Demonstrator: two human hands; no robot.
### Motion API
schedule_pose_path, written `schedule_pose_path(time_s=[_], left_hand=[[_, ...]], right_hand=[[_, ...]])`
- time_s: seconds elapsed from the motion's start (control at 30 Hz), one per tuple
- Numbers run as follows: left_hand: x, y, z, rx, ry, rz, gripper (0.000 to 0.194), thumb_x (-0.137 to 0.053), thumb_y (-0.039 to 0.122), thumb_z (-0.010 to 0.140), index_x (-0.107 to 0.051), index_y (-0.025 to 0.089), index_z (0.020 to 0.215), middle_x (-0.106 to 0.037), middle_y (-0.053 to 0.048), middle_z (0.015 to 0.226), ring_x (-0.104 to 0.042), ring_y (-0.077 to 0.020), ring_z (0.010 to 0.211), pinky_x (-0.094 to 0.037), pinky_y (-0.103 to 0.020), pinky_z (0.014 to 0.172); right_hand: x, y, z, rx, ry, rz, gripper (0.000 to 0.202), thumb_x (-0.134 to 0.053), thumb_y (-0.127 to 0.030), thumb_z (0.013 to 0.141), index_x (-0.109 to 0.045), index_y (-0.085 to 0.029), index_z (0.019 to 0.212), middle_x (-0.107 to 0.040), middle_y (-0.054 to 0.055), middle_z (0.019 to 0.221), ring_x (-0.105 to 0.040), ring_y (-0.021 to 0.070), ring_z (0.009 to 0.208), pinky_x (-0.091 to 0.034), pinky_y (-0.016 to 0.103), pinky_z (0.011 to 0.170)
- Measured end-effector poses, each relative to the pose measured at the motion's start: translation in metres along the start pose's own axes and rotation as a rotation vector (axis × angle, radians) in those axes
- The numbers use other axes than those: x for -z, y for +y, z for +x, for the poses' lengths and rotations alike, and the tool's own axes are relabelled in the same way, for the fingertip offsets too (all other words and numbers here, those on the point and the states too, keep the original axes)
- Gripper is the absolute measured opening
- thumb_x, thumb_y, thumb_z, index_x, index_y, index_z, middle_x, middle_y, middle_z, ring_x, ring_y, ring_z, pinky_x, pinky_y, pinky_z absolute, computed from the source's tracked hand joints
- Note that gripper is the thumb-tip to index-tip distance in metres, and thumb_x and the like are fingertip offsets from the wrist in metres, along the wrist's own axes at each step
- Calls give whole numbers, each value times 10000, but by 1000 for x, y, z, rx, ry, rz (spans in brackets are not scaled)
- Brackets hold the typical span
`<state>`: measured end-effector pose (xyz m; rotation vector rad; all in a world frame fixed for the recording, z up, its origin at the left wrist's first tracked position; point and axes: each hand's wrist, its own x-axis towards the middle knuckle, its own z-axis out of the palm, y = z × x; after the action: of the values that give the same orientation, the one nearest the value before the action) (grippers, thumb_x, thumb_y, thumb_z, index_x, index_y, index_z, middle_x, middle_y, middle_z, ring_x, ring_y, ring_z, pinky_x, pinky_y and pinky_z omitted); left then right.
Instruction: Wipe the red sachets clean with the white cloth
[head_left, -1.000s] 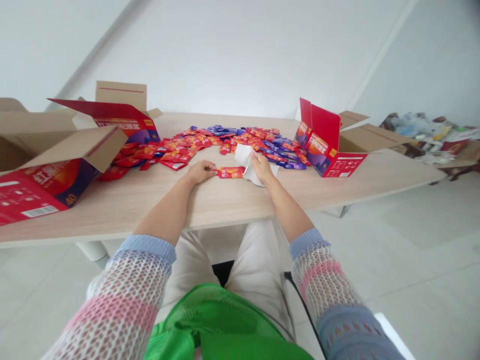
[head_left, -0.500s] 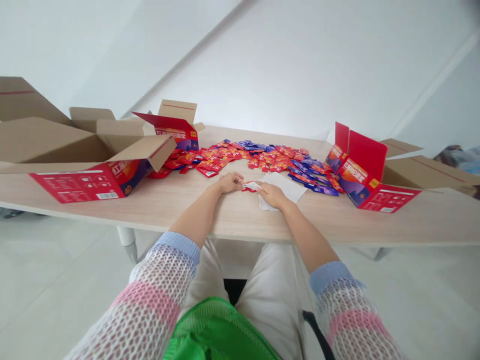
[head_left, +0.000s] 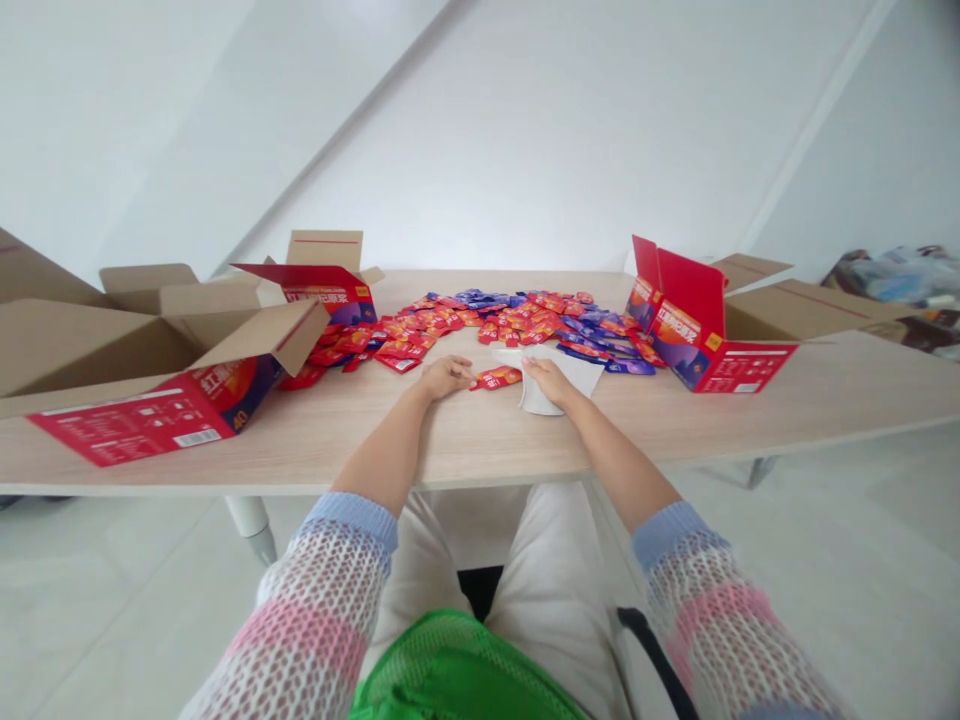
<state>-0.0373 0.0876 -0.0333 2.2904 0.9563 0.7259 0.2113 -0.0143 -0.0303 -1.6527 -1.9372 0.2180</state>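
A single red packet (head_left: pixel 496 378) lies on the light wooden table between my hands. My left hand (head_left: pixel 447 376) rests at its left end, fingers curved, the fingertips at the packet's edge; whether they pinch it is too small to tell. My right hand (head_left: pixel 547 381) is closed on the left part of a white cloth (head_left: pixel 576 372), which lies spread on the table under and beside it. Behind them, a curved heap of red packets (head_left: pixel 412 338) and purple packets (head_left: pixel 600 338) spans the table.
A large open carton (head_left: pixel 135 425) stands at the left, with a smaller red box (head_left: pixel 330 298) behind it. Another open red box (head_left: pixel 694 340) is at the right. The table's front edge (head_left: pixel 480 484) runs before my knees. Plastic bags (head_left: pixel 900 275) are at the far right.
The white cloth has come off the red packet, which now shows fully. My right hand has drawn the cloth's edge aside to the right. The whole view has shifted with my head.
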Motion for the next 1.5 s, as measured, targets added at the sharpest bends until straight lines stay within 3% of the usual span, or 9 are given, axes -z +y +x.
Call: schedule_pose_path(time_s=[0.1, 0.27, 0.53, 0.77, 0.9, 1.1, 1.23, 1.37, 1.5], left_hand=[[1, 0, -1, 7, 16, -4, 268, -810, 448, 635, -798, 252, 817, -680, -29, 1170, -635, -211, 1063, -480, -298, 967], [-1, -2, -1, 36, 22, -1, 260, -830, 446, 613, -799, 263, 795, -691, -16, 1147, -623, -216, 1082, -462, -301, 984], [-7, -3, 1, 54, 13, -17, 316, -820, 508, 614, -802, 286, 838, -679, -14, 1172, -589, -246, 1141, -445, -331, 1005], [-10, -6, 3, 54, 29, -39, 305, -814, 495, 621, -804, 274, 831, -677, -10, 1185, -586, -248, 1146, -453, -314, 992], [-10, -7, 2, 56, 50, -54, 313, -826, 488, 603, -806, 274, 831, -666, -1, 1213, -597, -249, 1130, -459, -313, 984], [-11, -7, 3, 50, 61, -95, 288, -841, 466, 581, -805, 264, 784, -698, -5, 1127, -590, -245, 1132, -447, -297, 987], [-13, -7, 4, 46, 62, -123, 282, -852, 438, 566, -801, 231, 751, -702, -25, 1109, -595, -236, 1110, -439, -284, 987], [-14, -10, 4, 40, 68, -133, 273, -858, 416, 567, -802, 229, 757, -694, -30, 1125, -595, -231, 1110, -423, -284, 1005], [-14, -12, 5, 33, 73, -136, 301, -865, 422, 558, -805, 233, 785, -684, -33, 1146, -598, -235, 1105, -426, -295, 1005]], right_hand=[[-12, -13, 1, 100, -72, 13, 672, -185, -595, 971, -687, -176, 1127, -708, 94, 1129, -617, 275, 1091, -461, 393, 926], [-24, -13, 4, 168, -165, -8, 539, -334, -525, 965, -571, -245, 1360, -514, 54, 1447, -427, 288, 1361, -310, 423, 1119], [-7, 17, 5, 46, -74, -98, 538, -306, -470, 996, -534, -178, 1386, -532, 104, 1425, -491, 265, 1310, -365, 392, 1072], [8, 24, 1, -94, 15, -196, 503, -318, -478, 995, -720, -179, 1052, -732, 145, 1063, -658, 286, 1015, -462, 337, 850], [12, 14, -2, -114, 76, -230, 598, -221, -507, 1003, -709, -164, 1042, -731, 167, 1009, -660, 300, 985, -458, 351, 813], [-5, -16, -4, 88, -46, -196, 561, -225, -528, 1000, -509, -263, 1403, -644, 95, 1293, -585, 282, 1188, -433, 392, 956], [-18, -18, -3, 212, -176, -171, 508, -266, -421, 1013, -379, -283, 1489, -409, 20, 1525, -339, 229, 1418, -239, 443, 1153], [-19, -7, 2, 181, -210, -181, 522, -213, -394, 1022, -405, -225, 1477, -387, 68, 1533, -249, 256, 1456, -192, 531, 1160], [-13, 4, 5, 101, -171, -221, 557, -218, -426, 1020, -410, -170, 1475, -398, 126, 1519, -358, 277, 1406, -255, 464, 1146]])
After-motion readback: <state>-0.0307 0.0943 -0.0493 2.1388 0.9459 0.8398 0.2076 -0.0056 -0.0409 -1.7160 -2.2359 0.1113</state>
